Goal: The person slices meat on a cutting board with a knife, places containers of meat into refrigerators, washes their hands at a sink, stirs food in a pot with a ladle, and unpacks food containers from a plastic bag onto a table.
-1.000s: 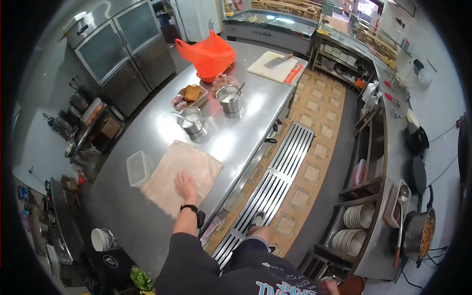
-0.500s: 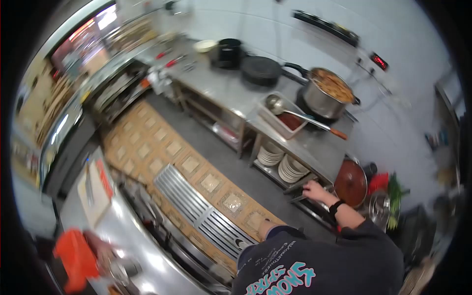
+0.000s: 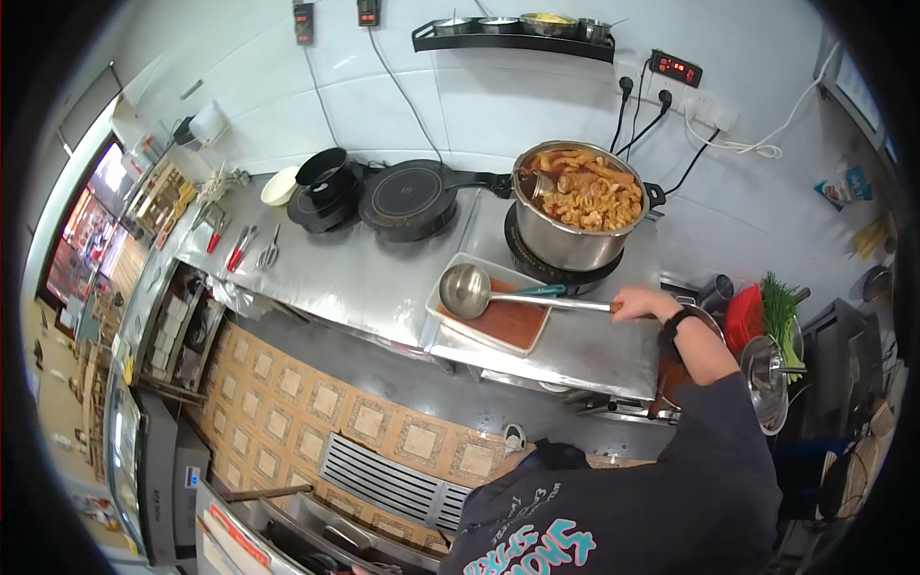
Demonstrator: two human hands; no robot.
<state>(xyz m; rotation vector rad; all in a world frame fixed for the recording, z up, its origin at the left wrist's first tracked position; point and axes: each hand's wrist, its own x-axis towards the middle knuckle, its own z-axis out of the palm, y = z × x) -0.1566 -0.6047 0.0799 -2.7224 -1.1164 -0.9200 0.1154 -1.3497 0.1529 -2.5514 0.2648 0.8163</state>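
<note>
My right hand (image 3: 640, 304), with a black band on its wrist, is closed around the handle end of a long metal ladle (image 3: 468, 290). The ladle's bowl rests over the left side of a white rectangular tub (image 3: 530, 345) holding red-brown sauce. A green-handled utensil (image 3: 541, 290) also lies in that tub, partly behind the ladle. Behind them, a big steel pot (image 3: 572, 240) full of chunky brown food stands on a black cooktop (image 3: 599, 276). My left hand does not show.
On the steel counter (image 3: 321, 273) are a flat black pan (image 3: 407, 198), a small black pot (image 3: 324, 177), a pale bowl (image 3: 280, 187) and red-handled tools (image 3: 238, 251). A red bag (image 3: 742, 316) and green onions (image 3: 781, 311) stand at right. A floor grate (image 3: 388, 482) lies behind.
My right hand has risen from the shelf edge below the counter to the ladle and closed on its handle. The view has turned toward the counter, and the ladle now lies more level.
</note>
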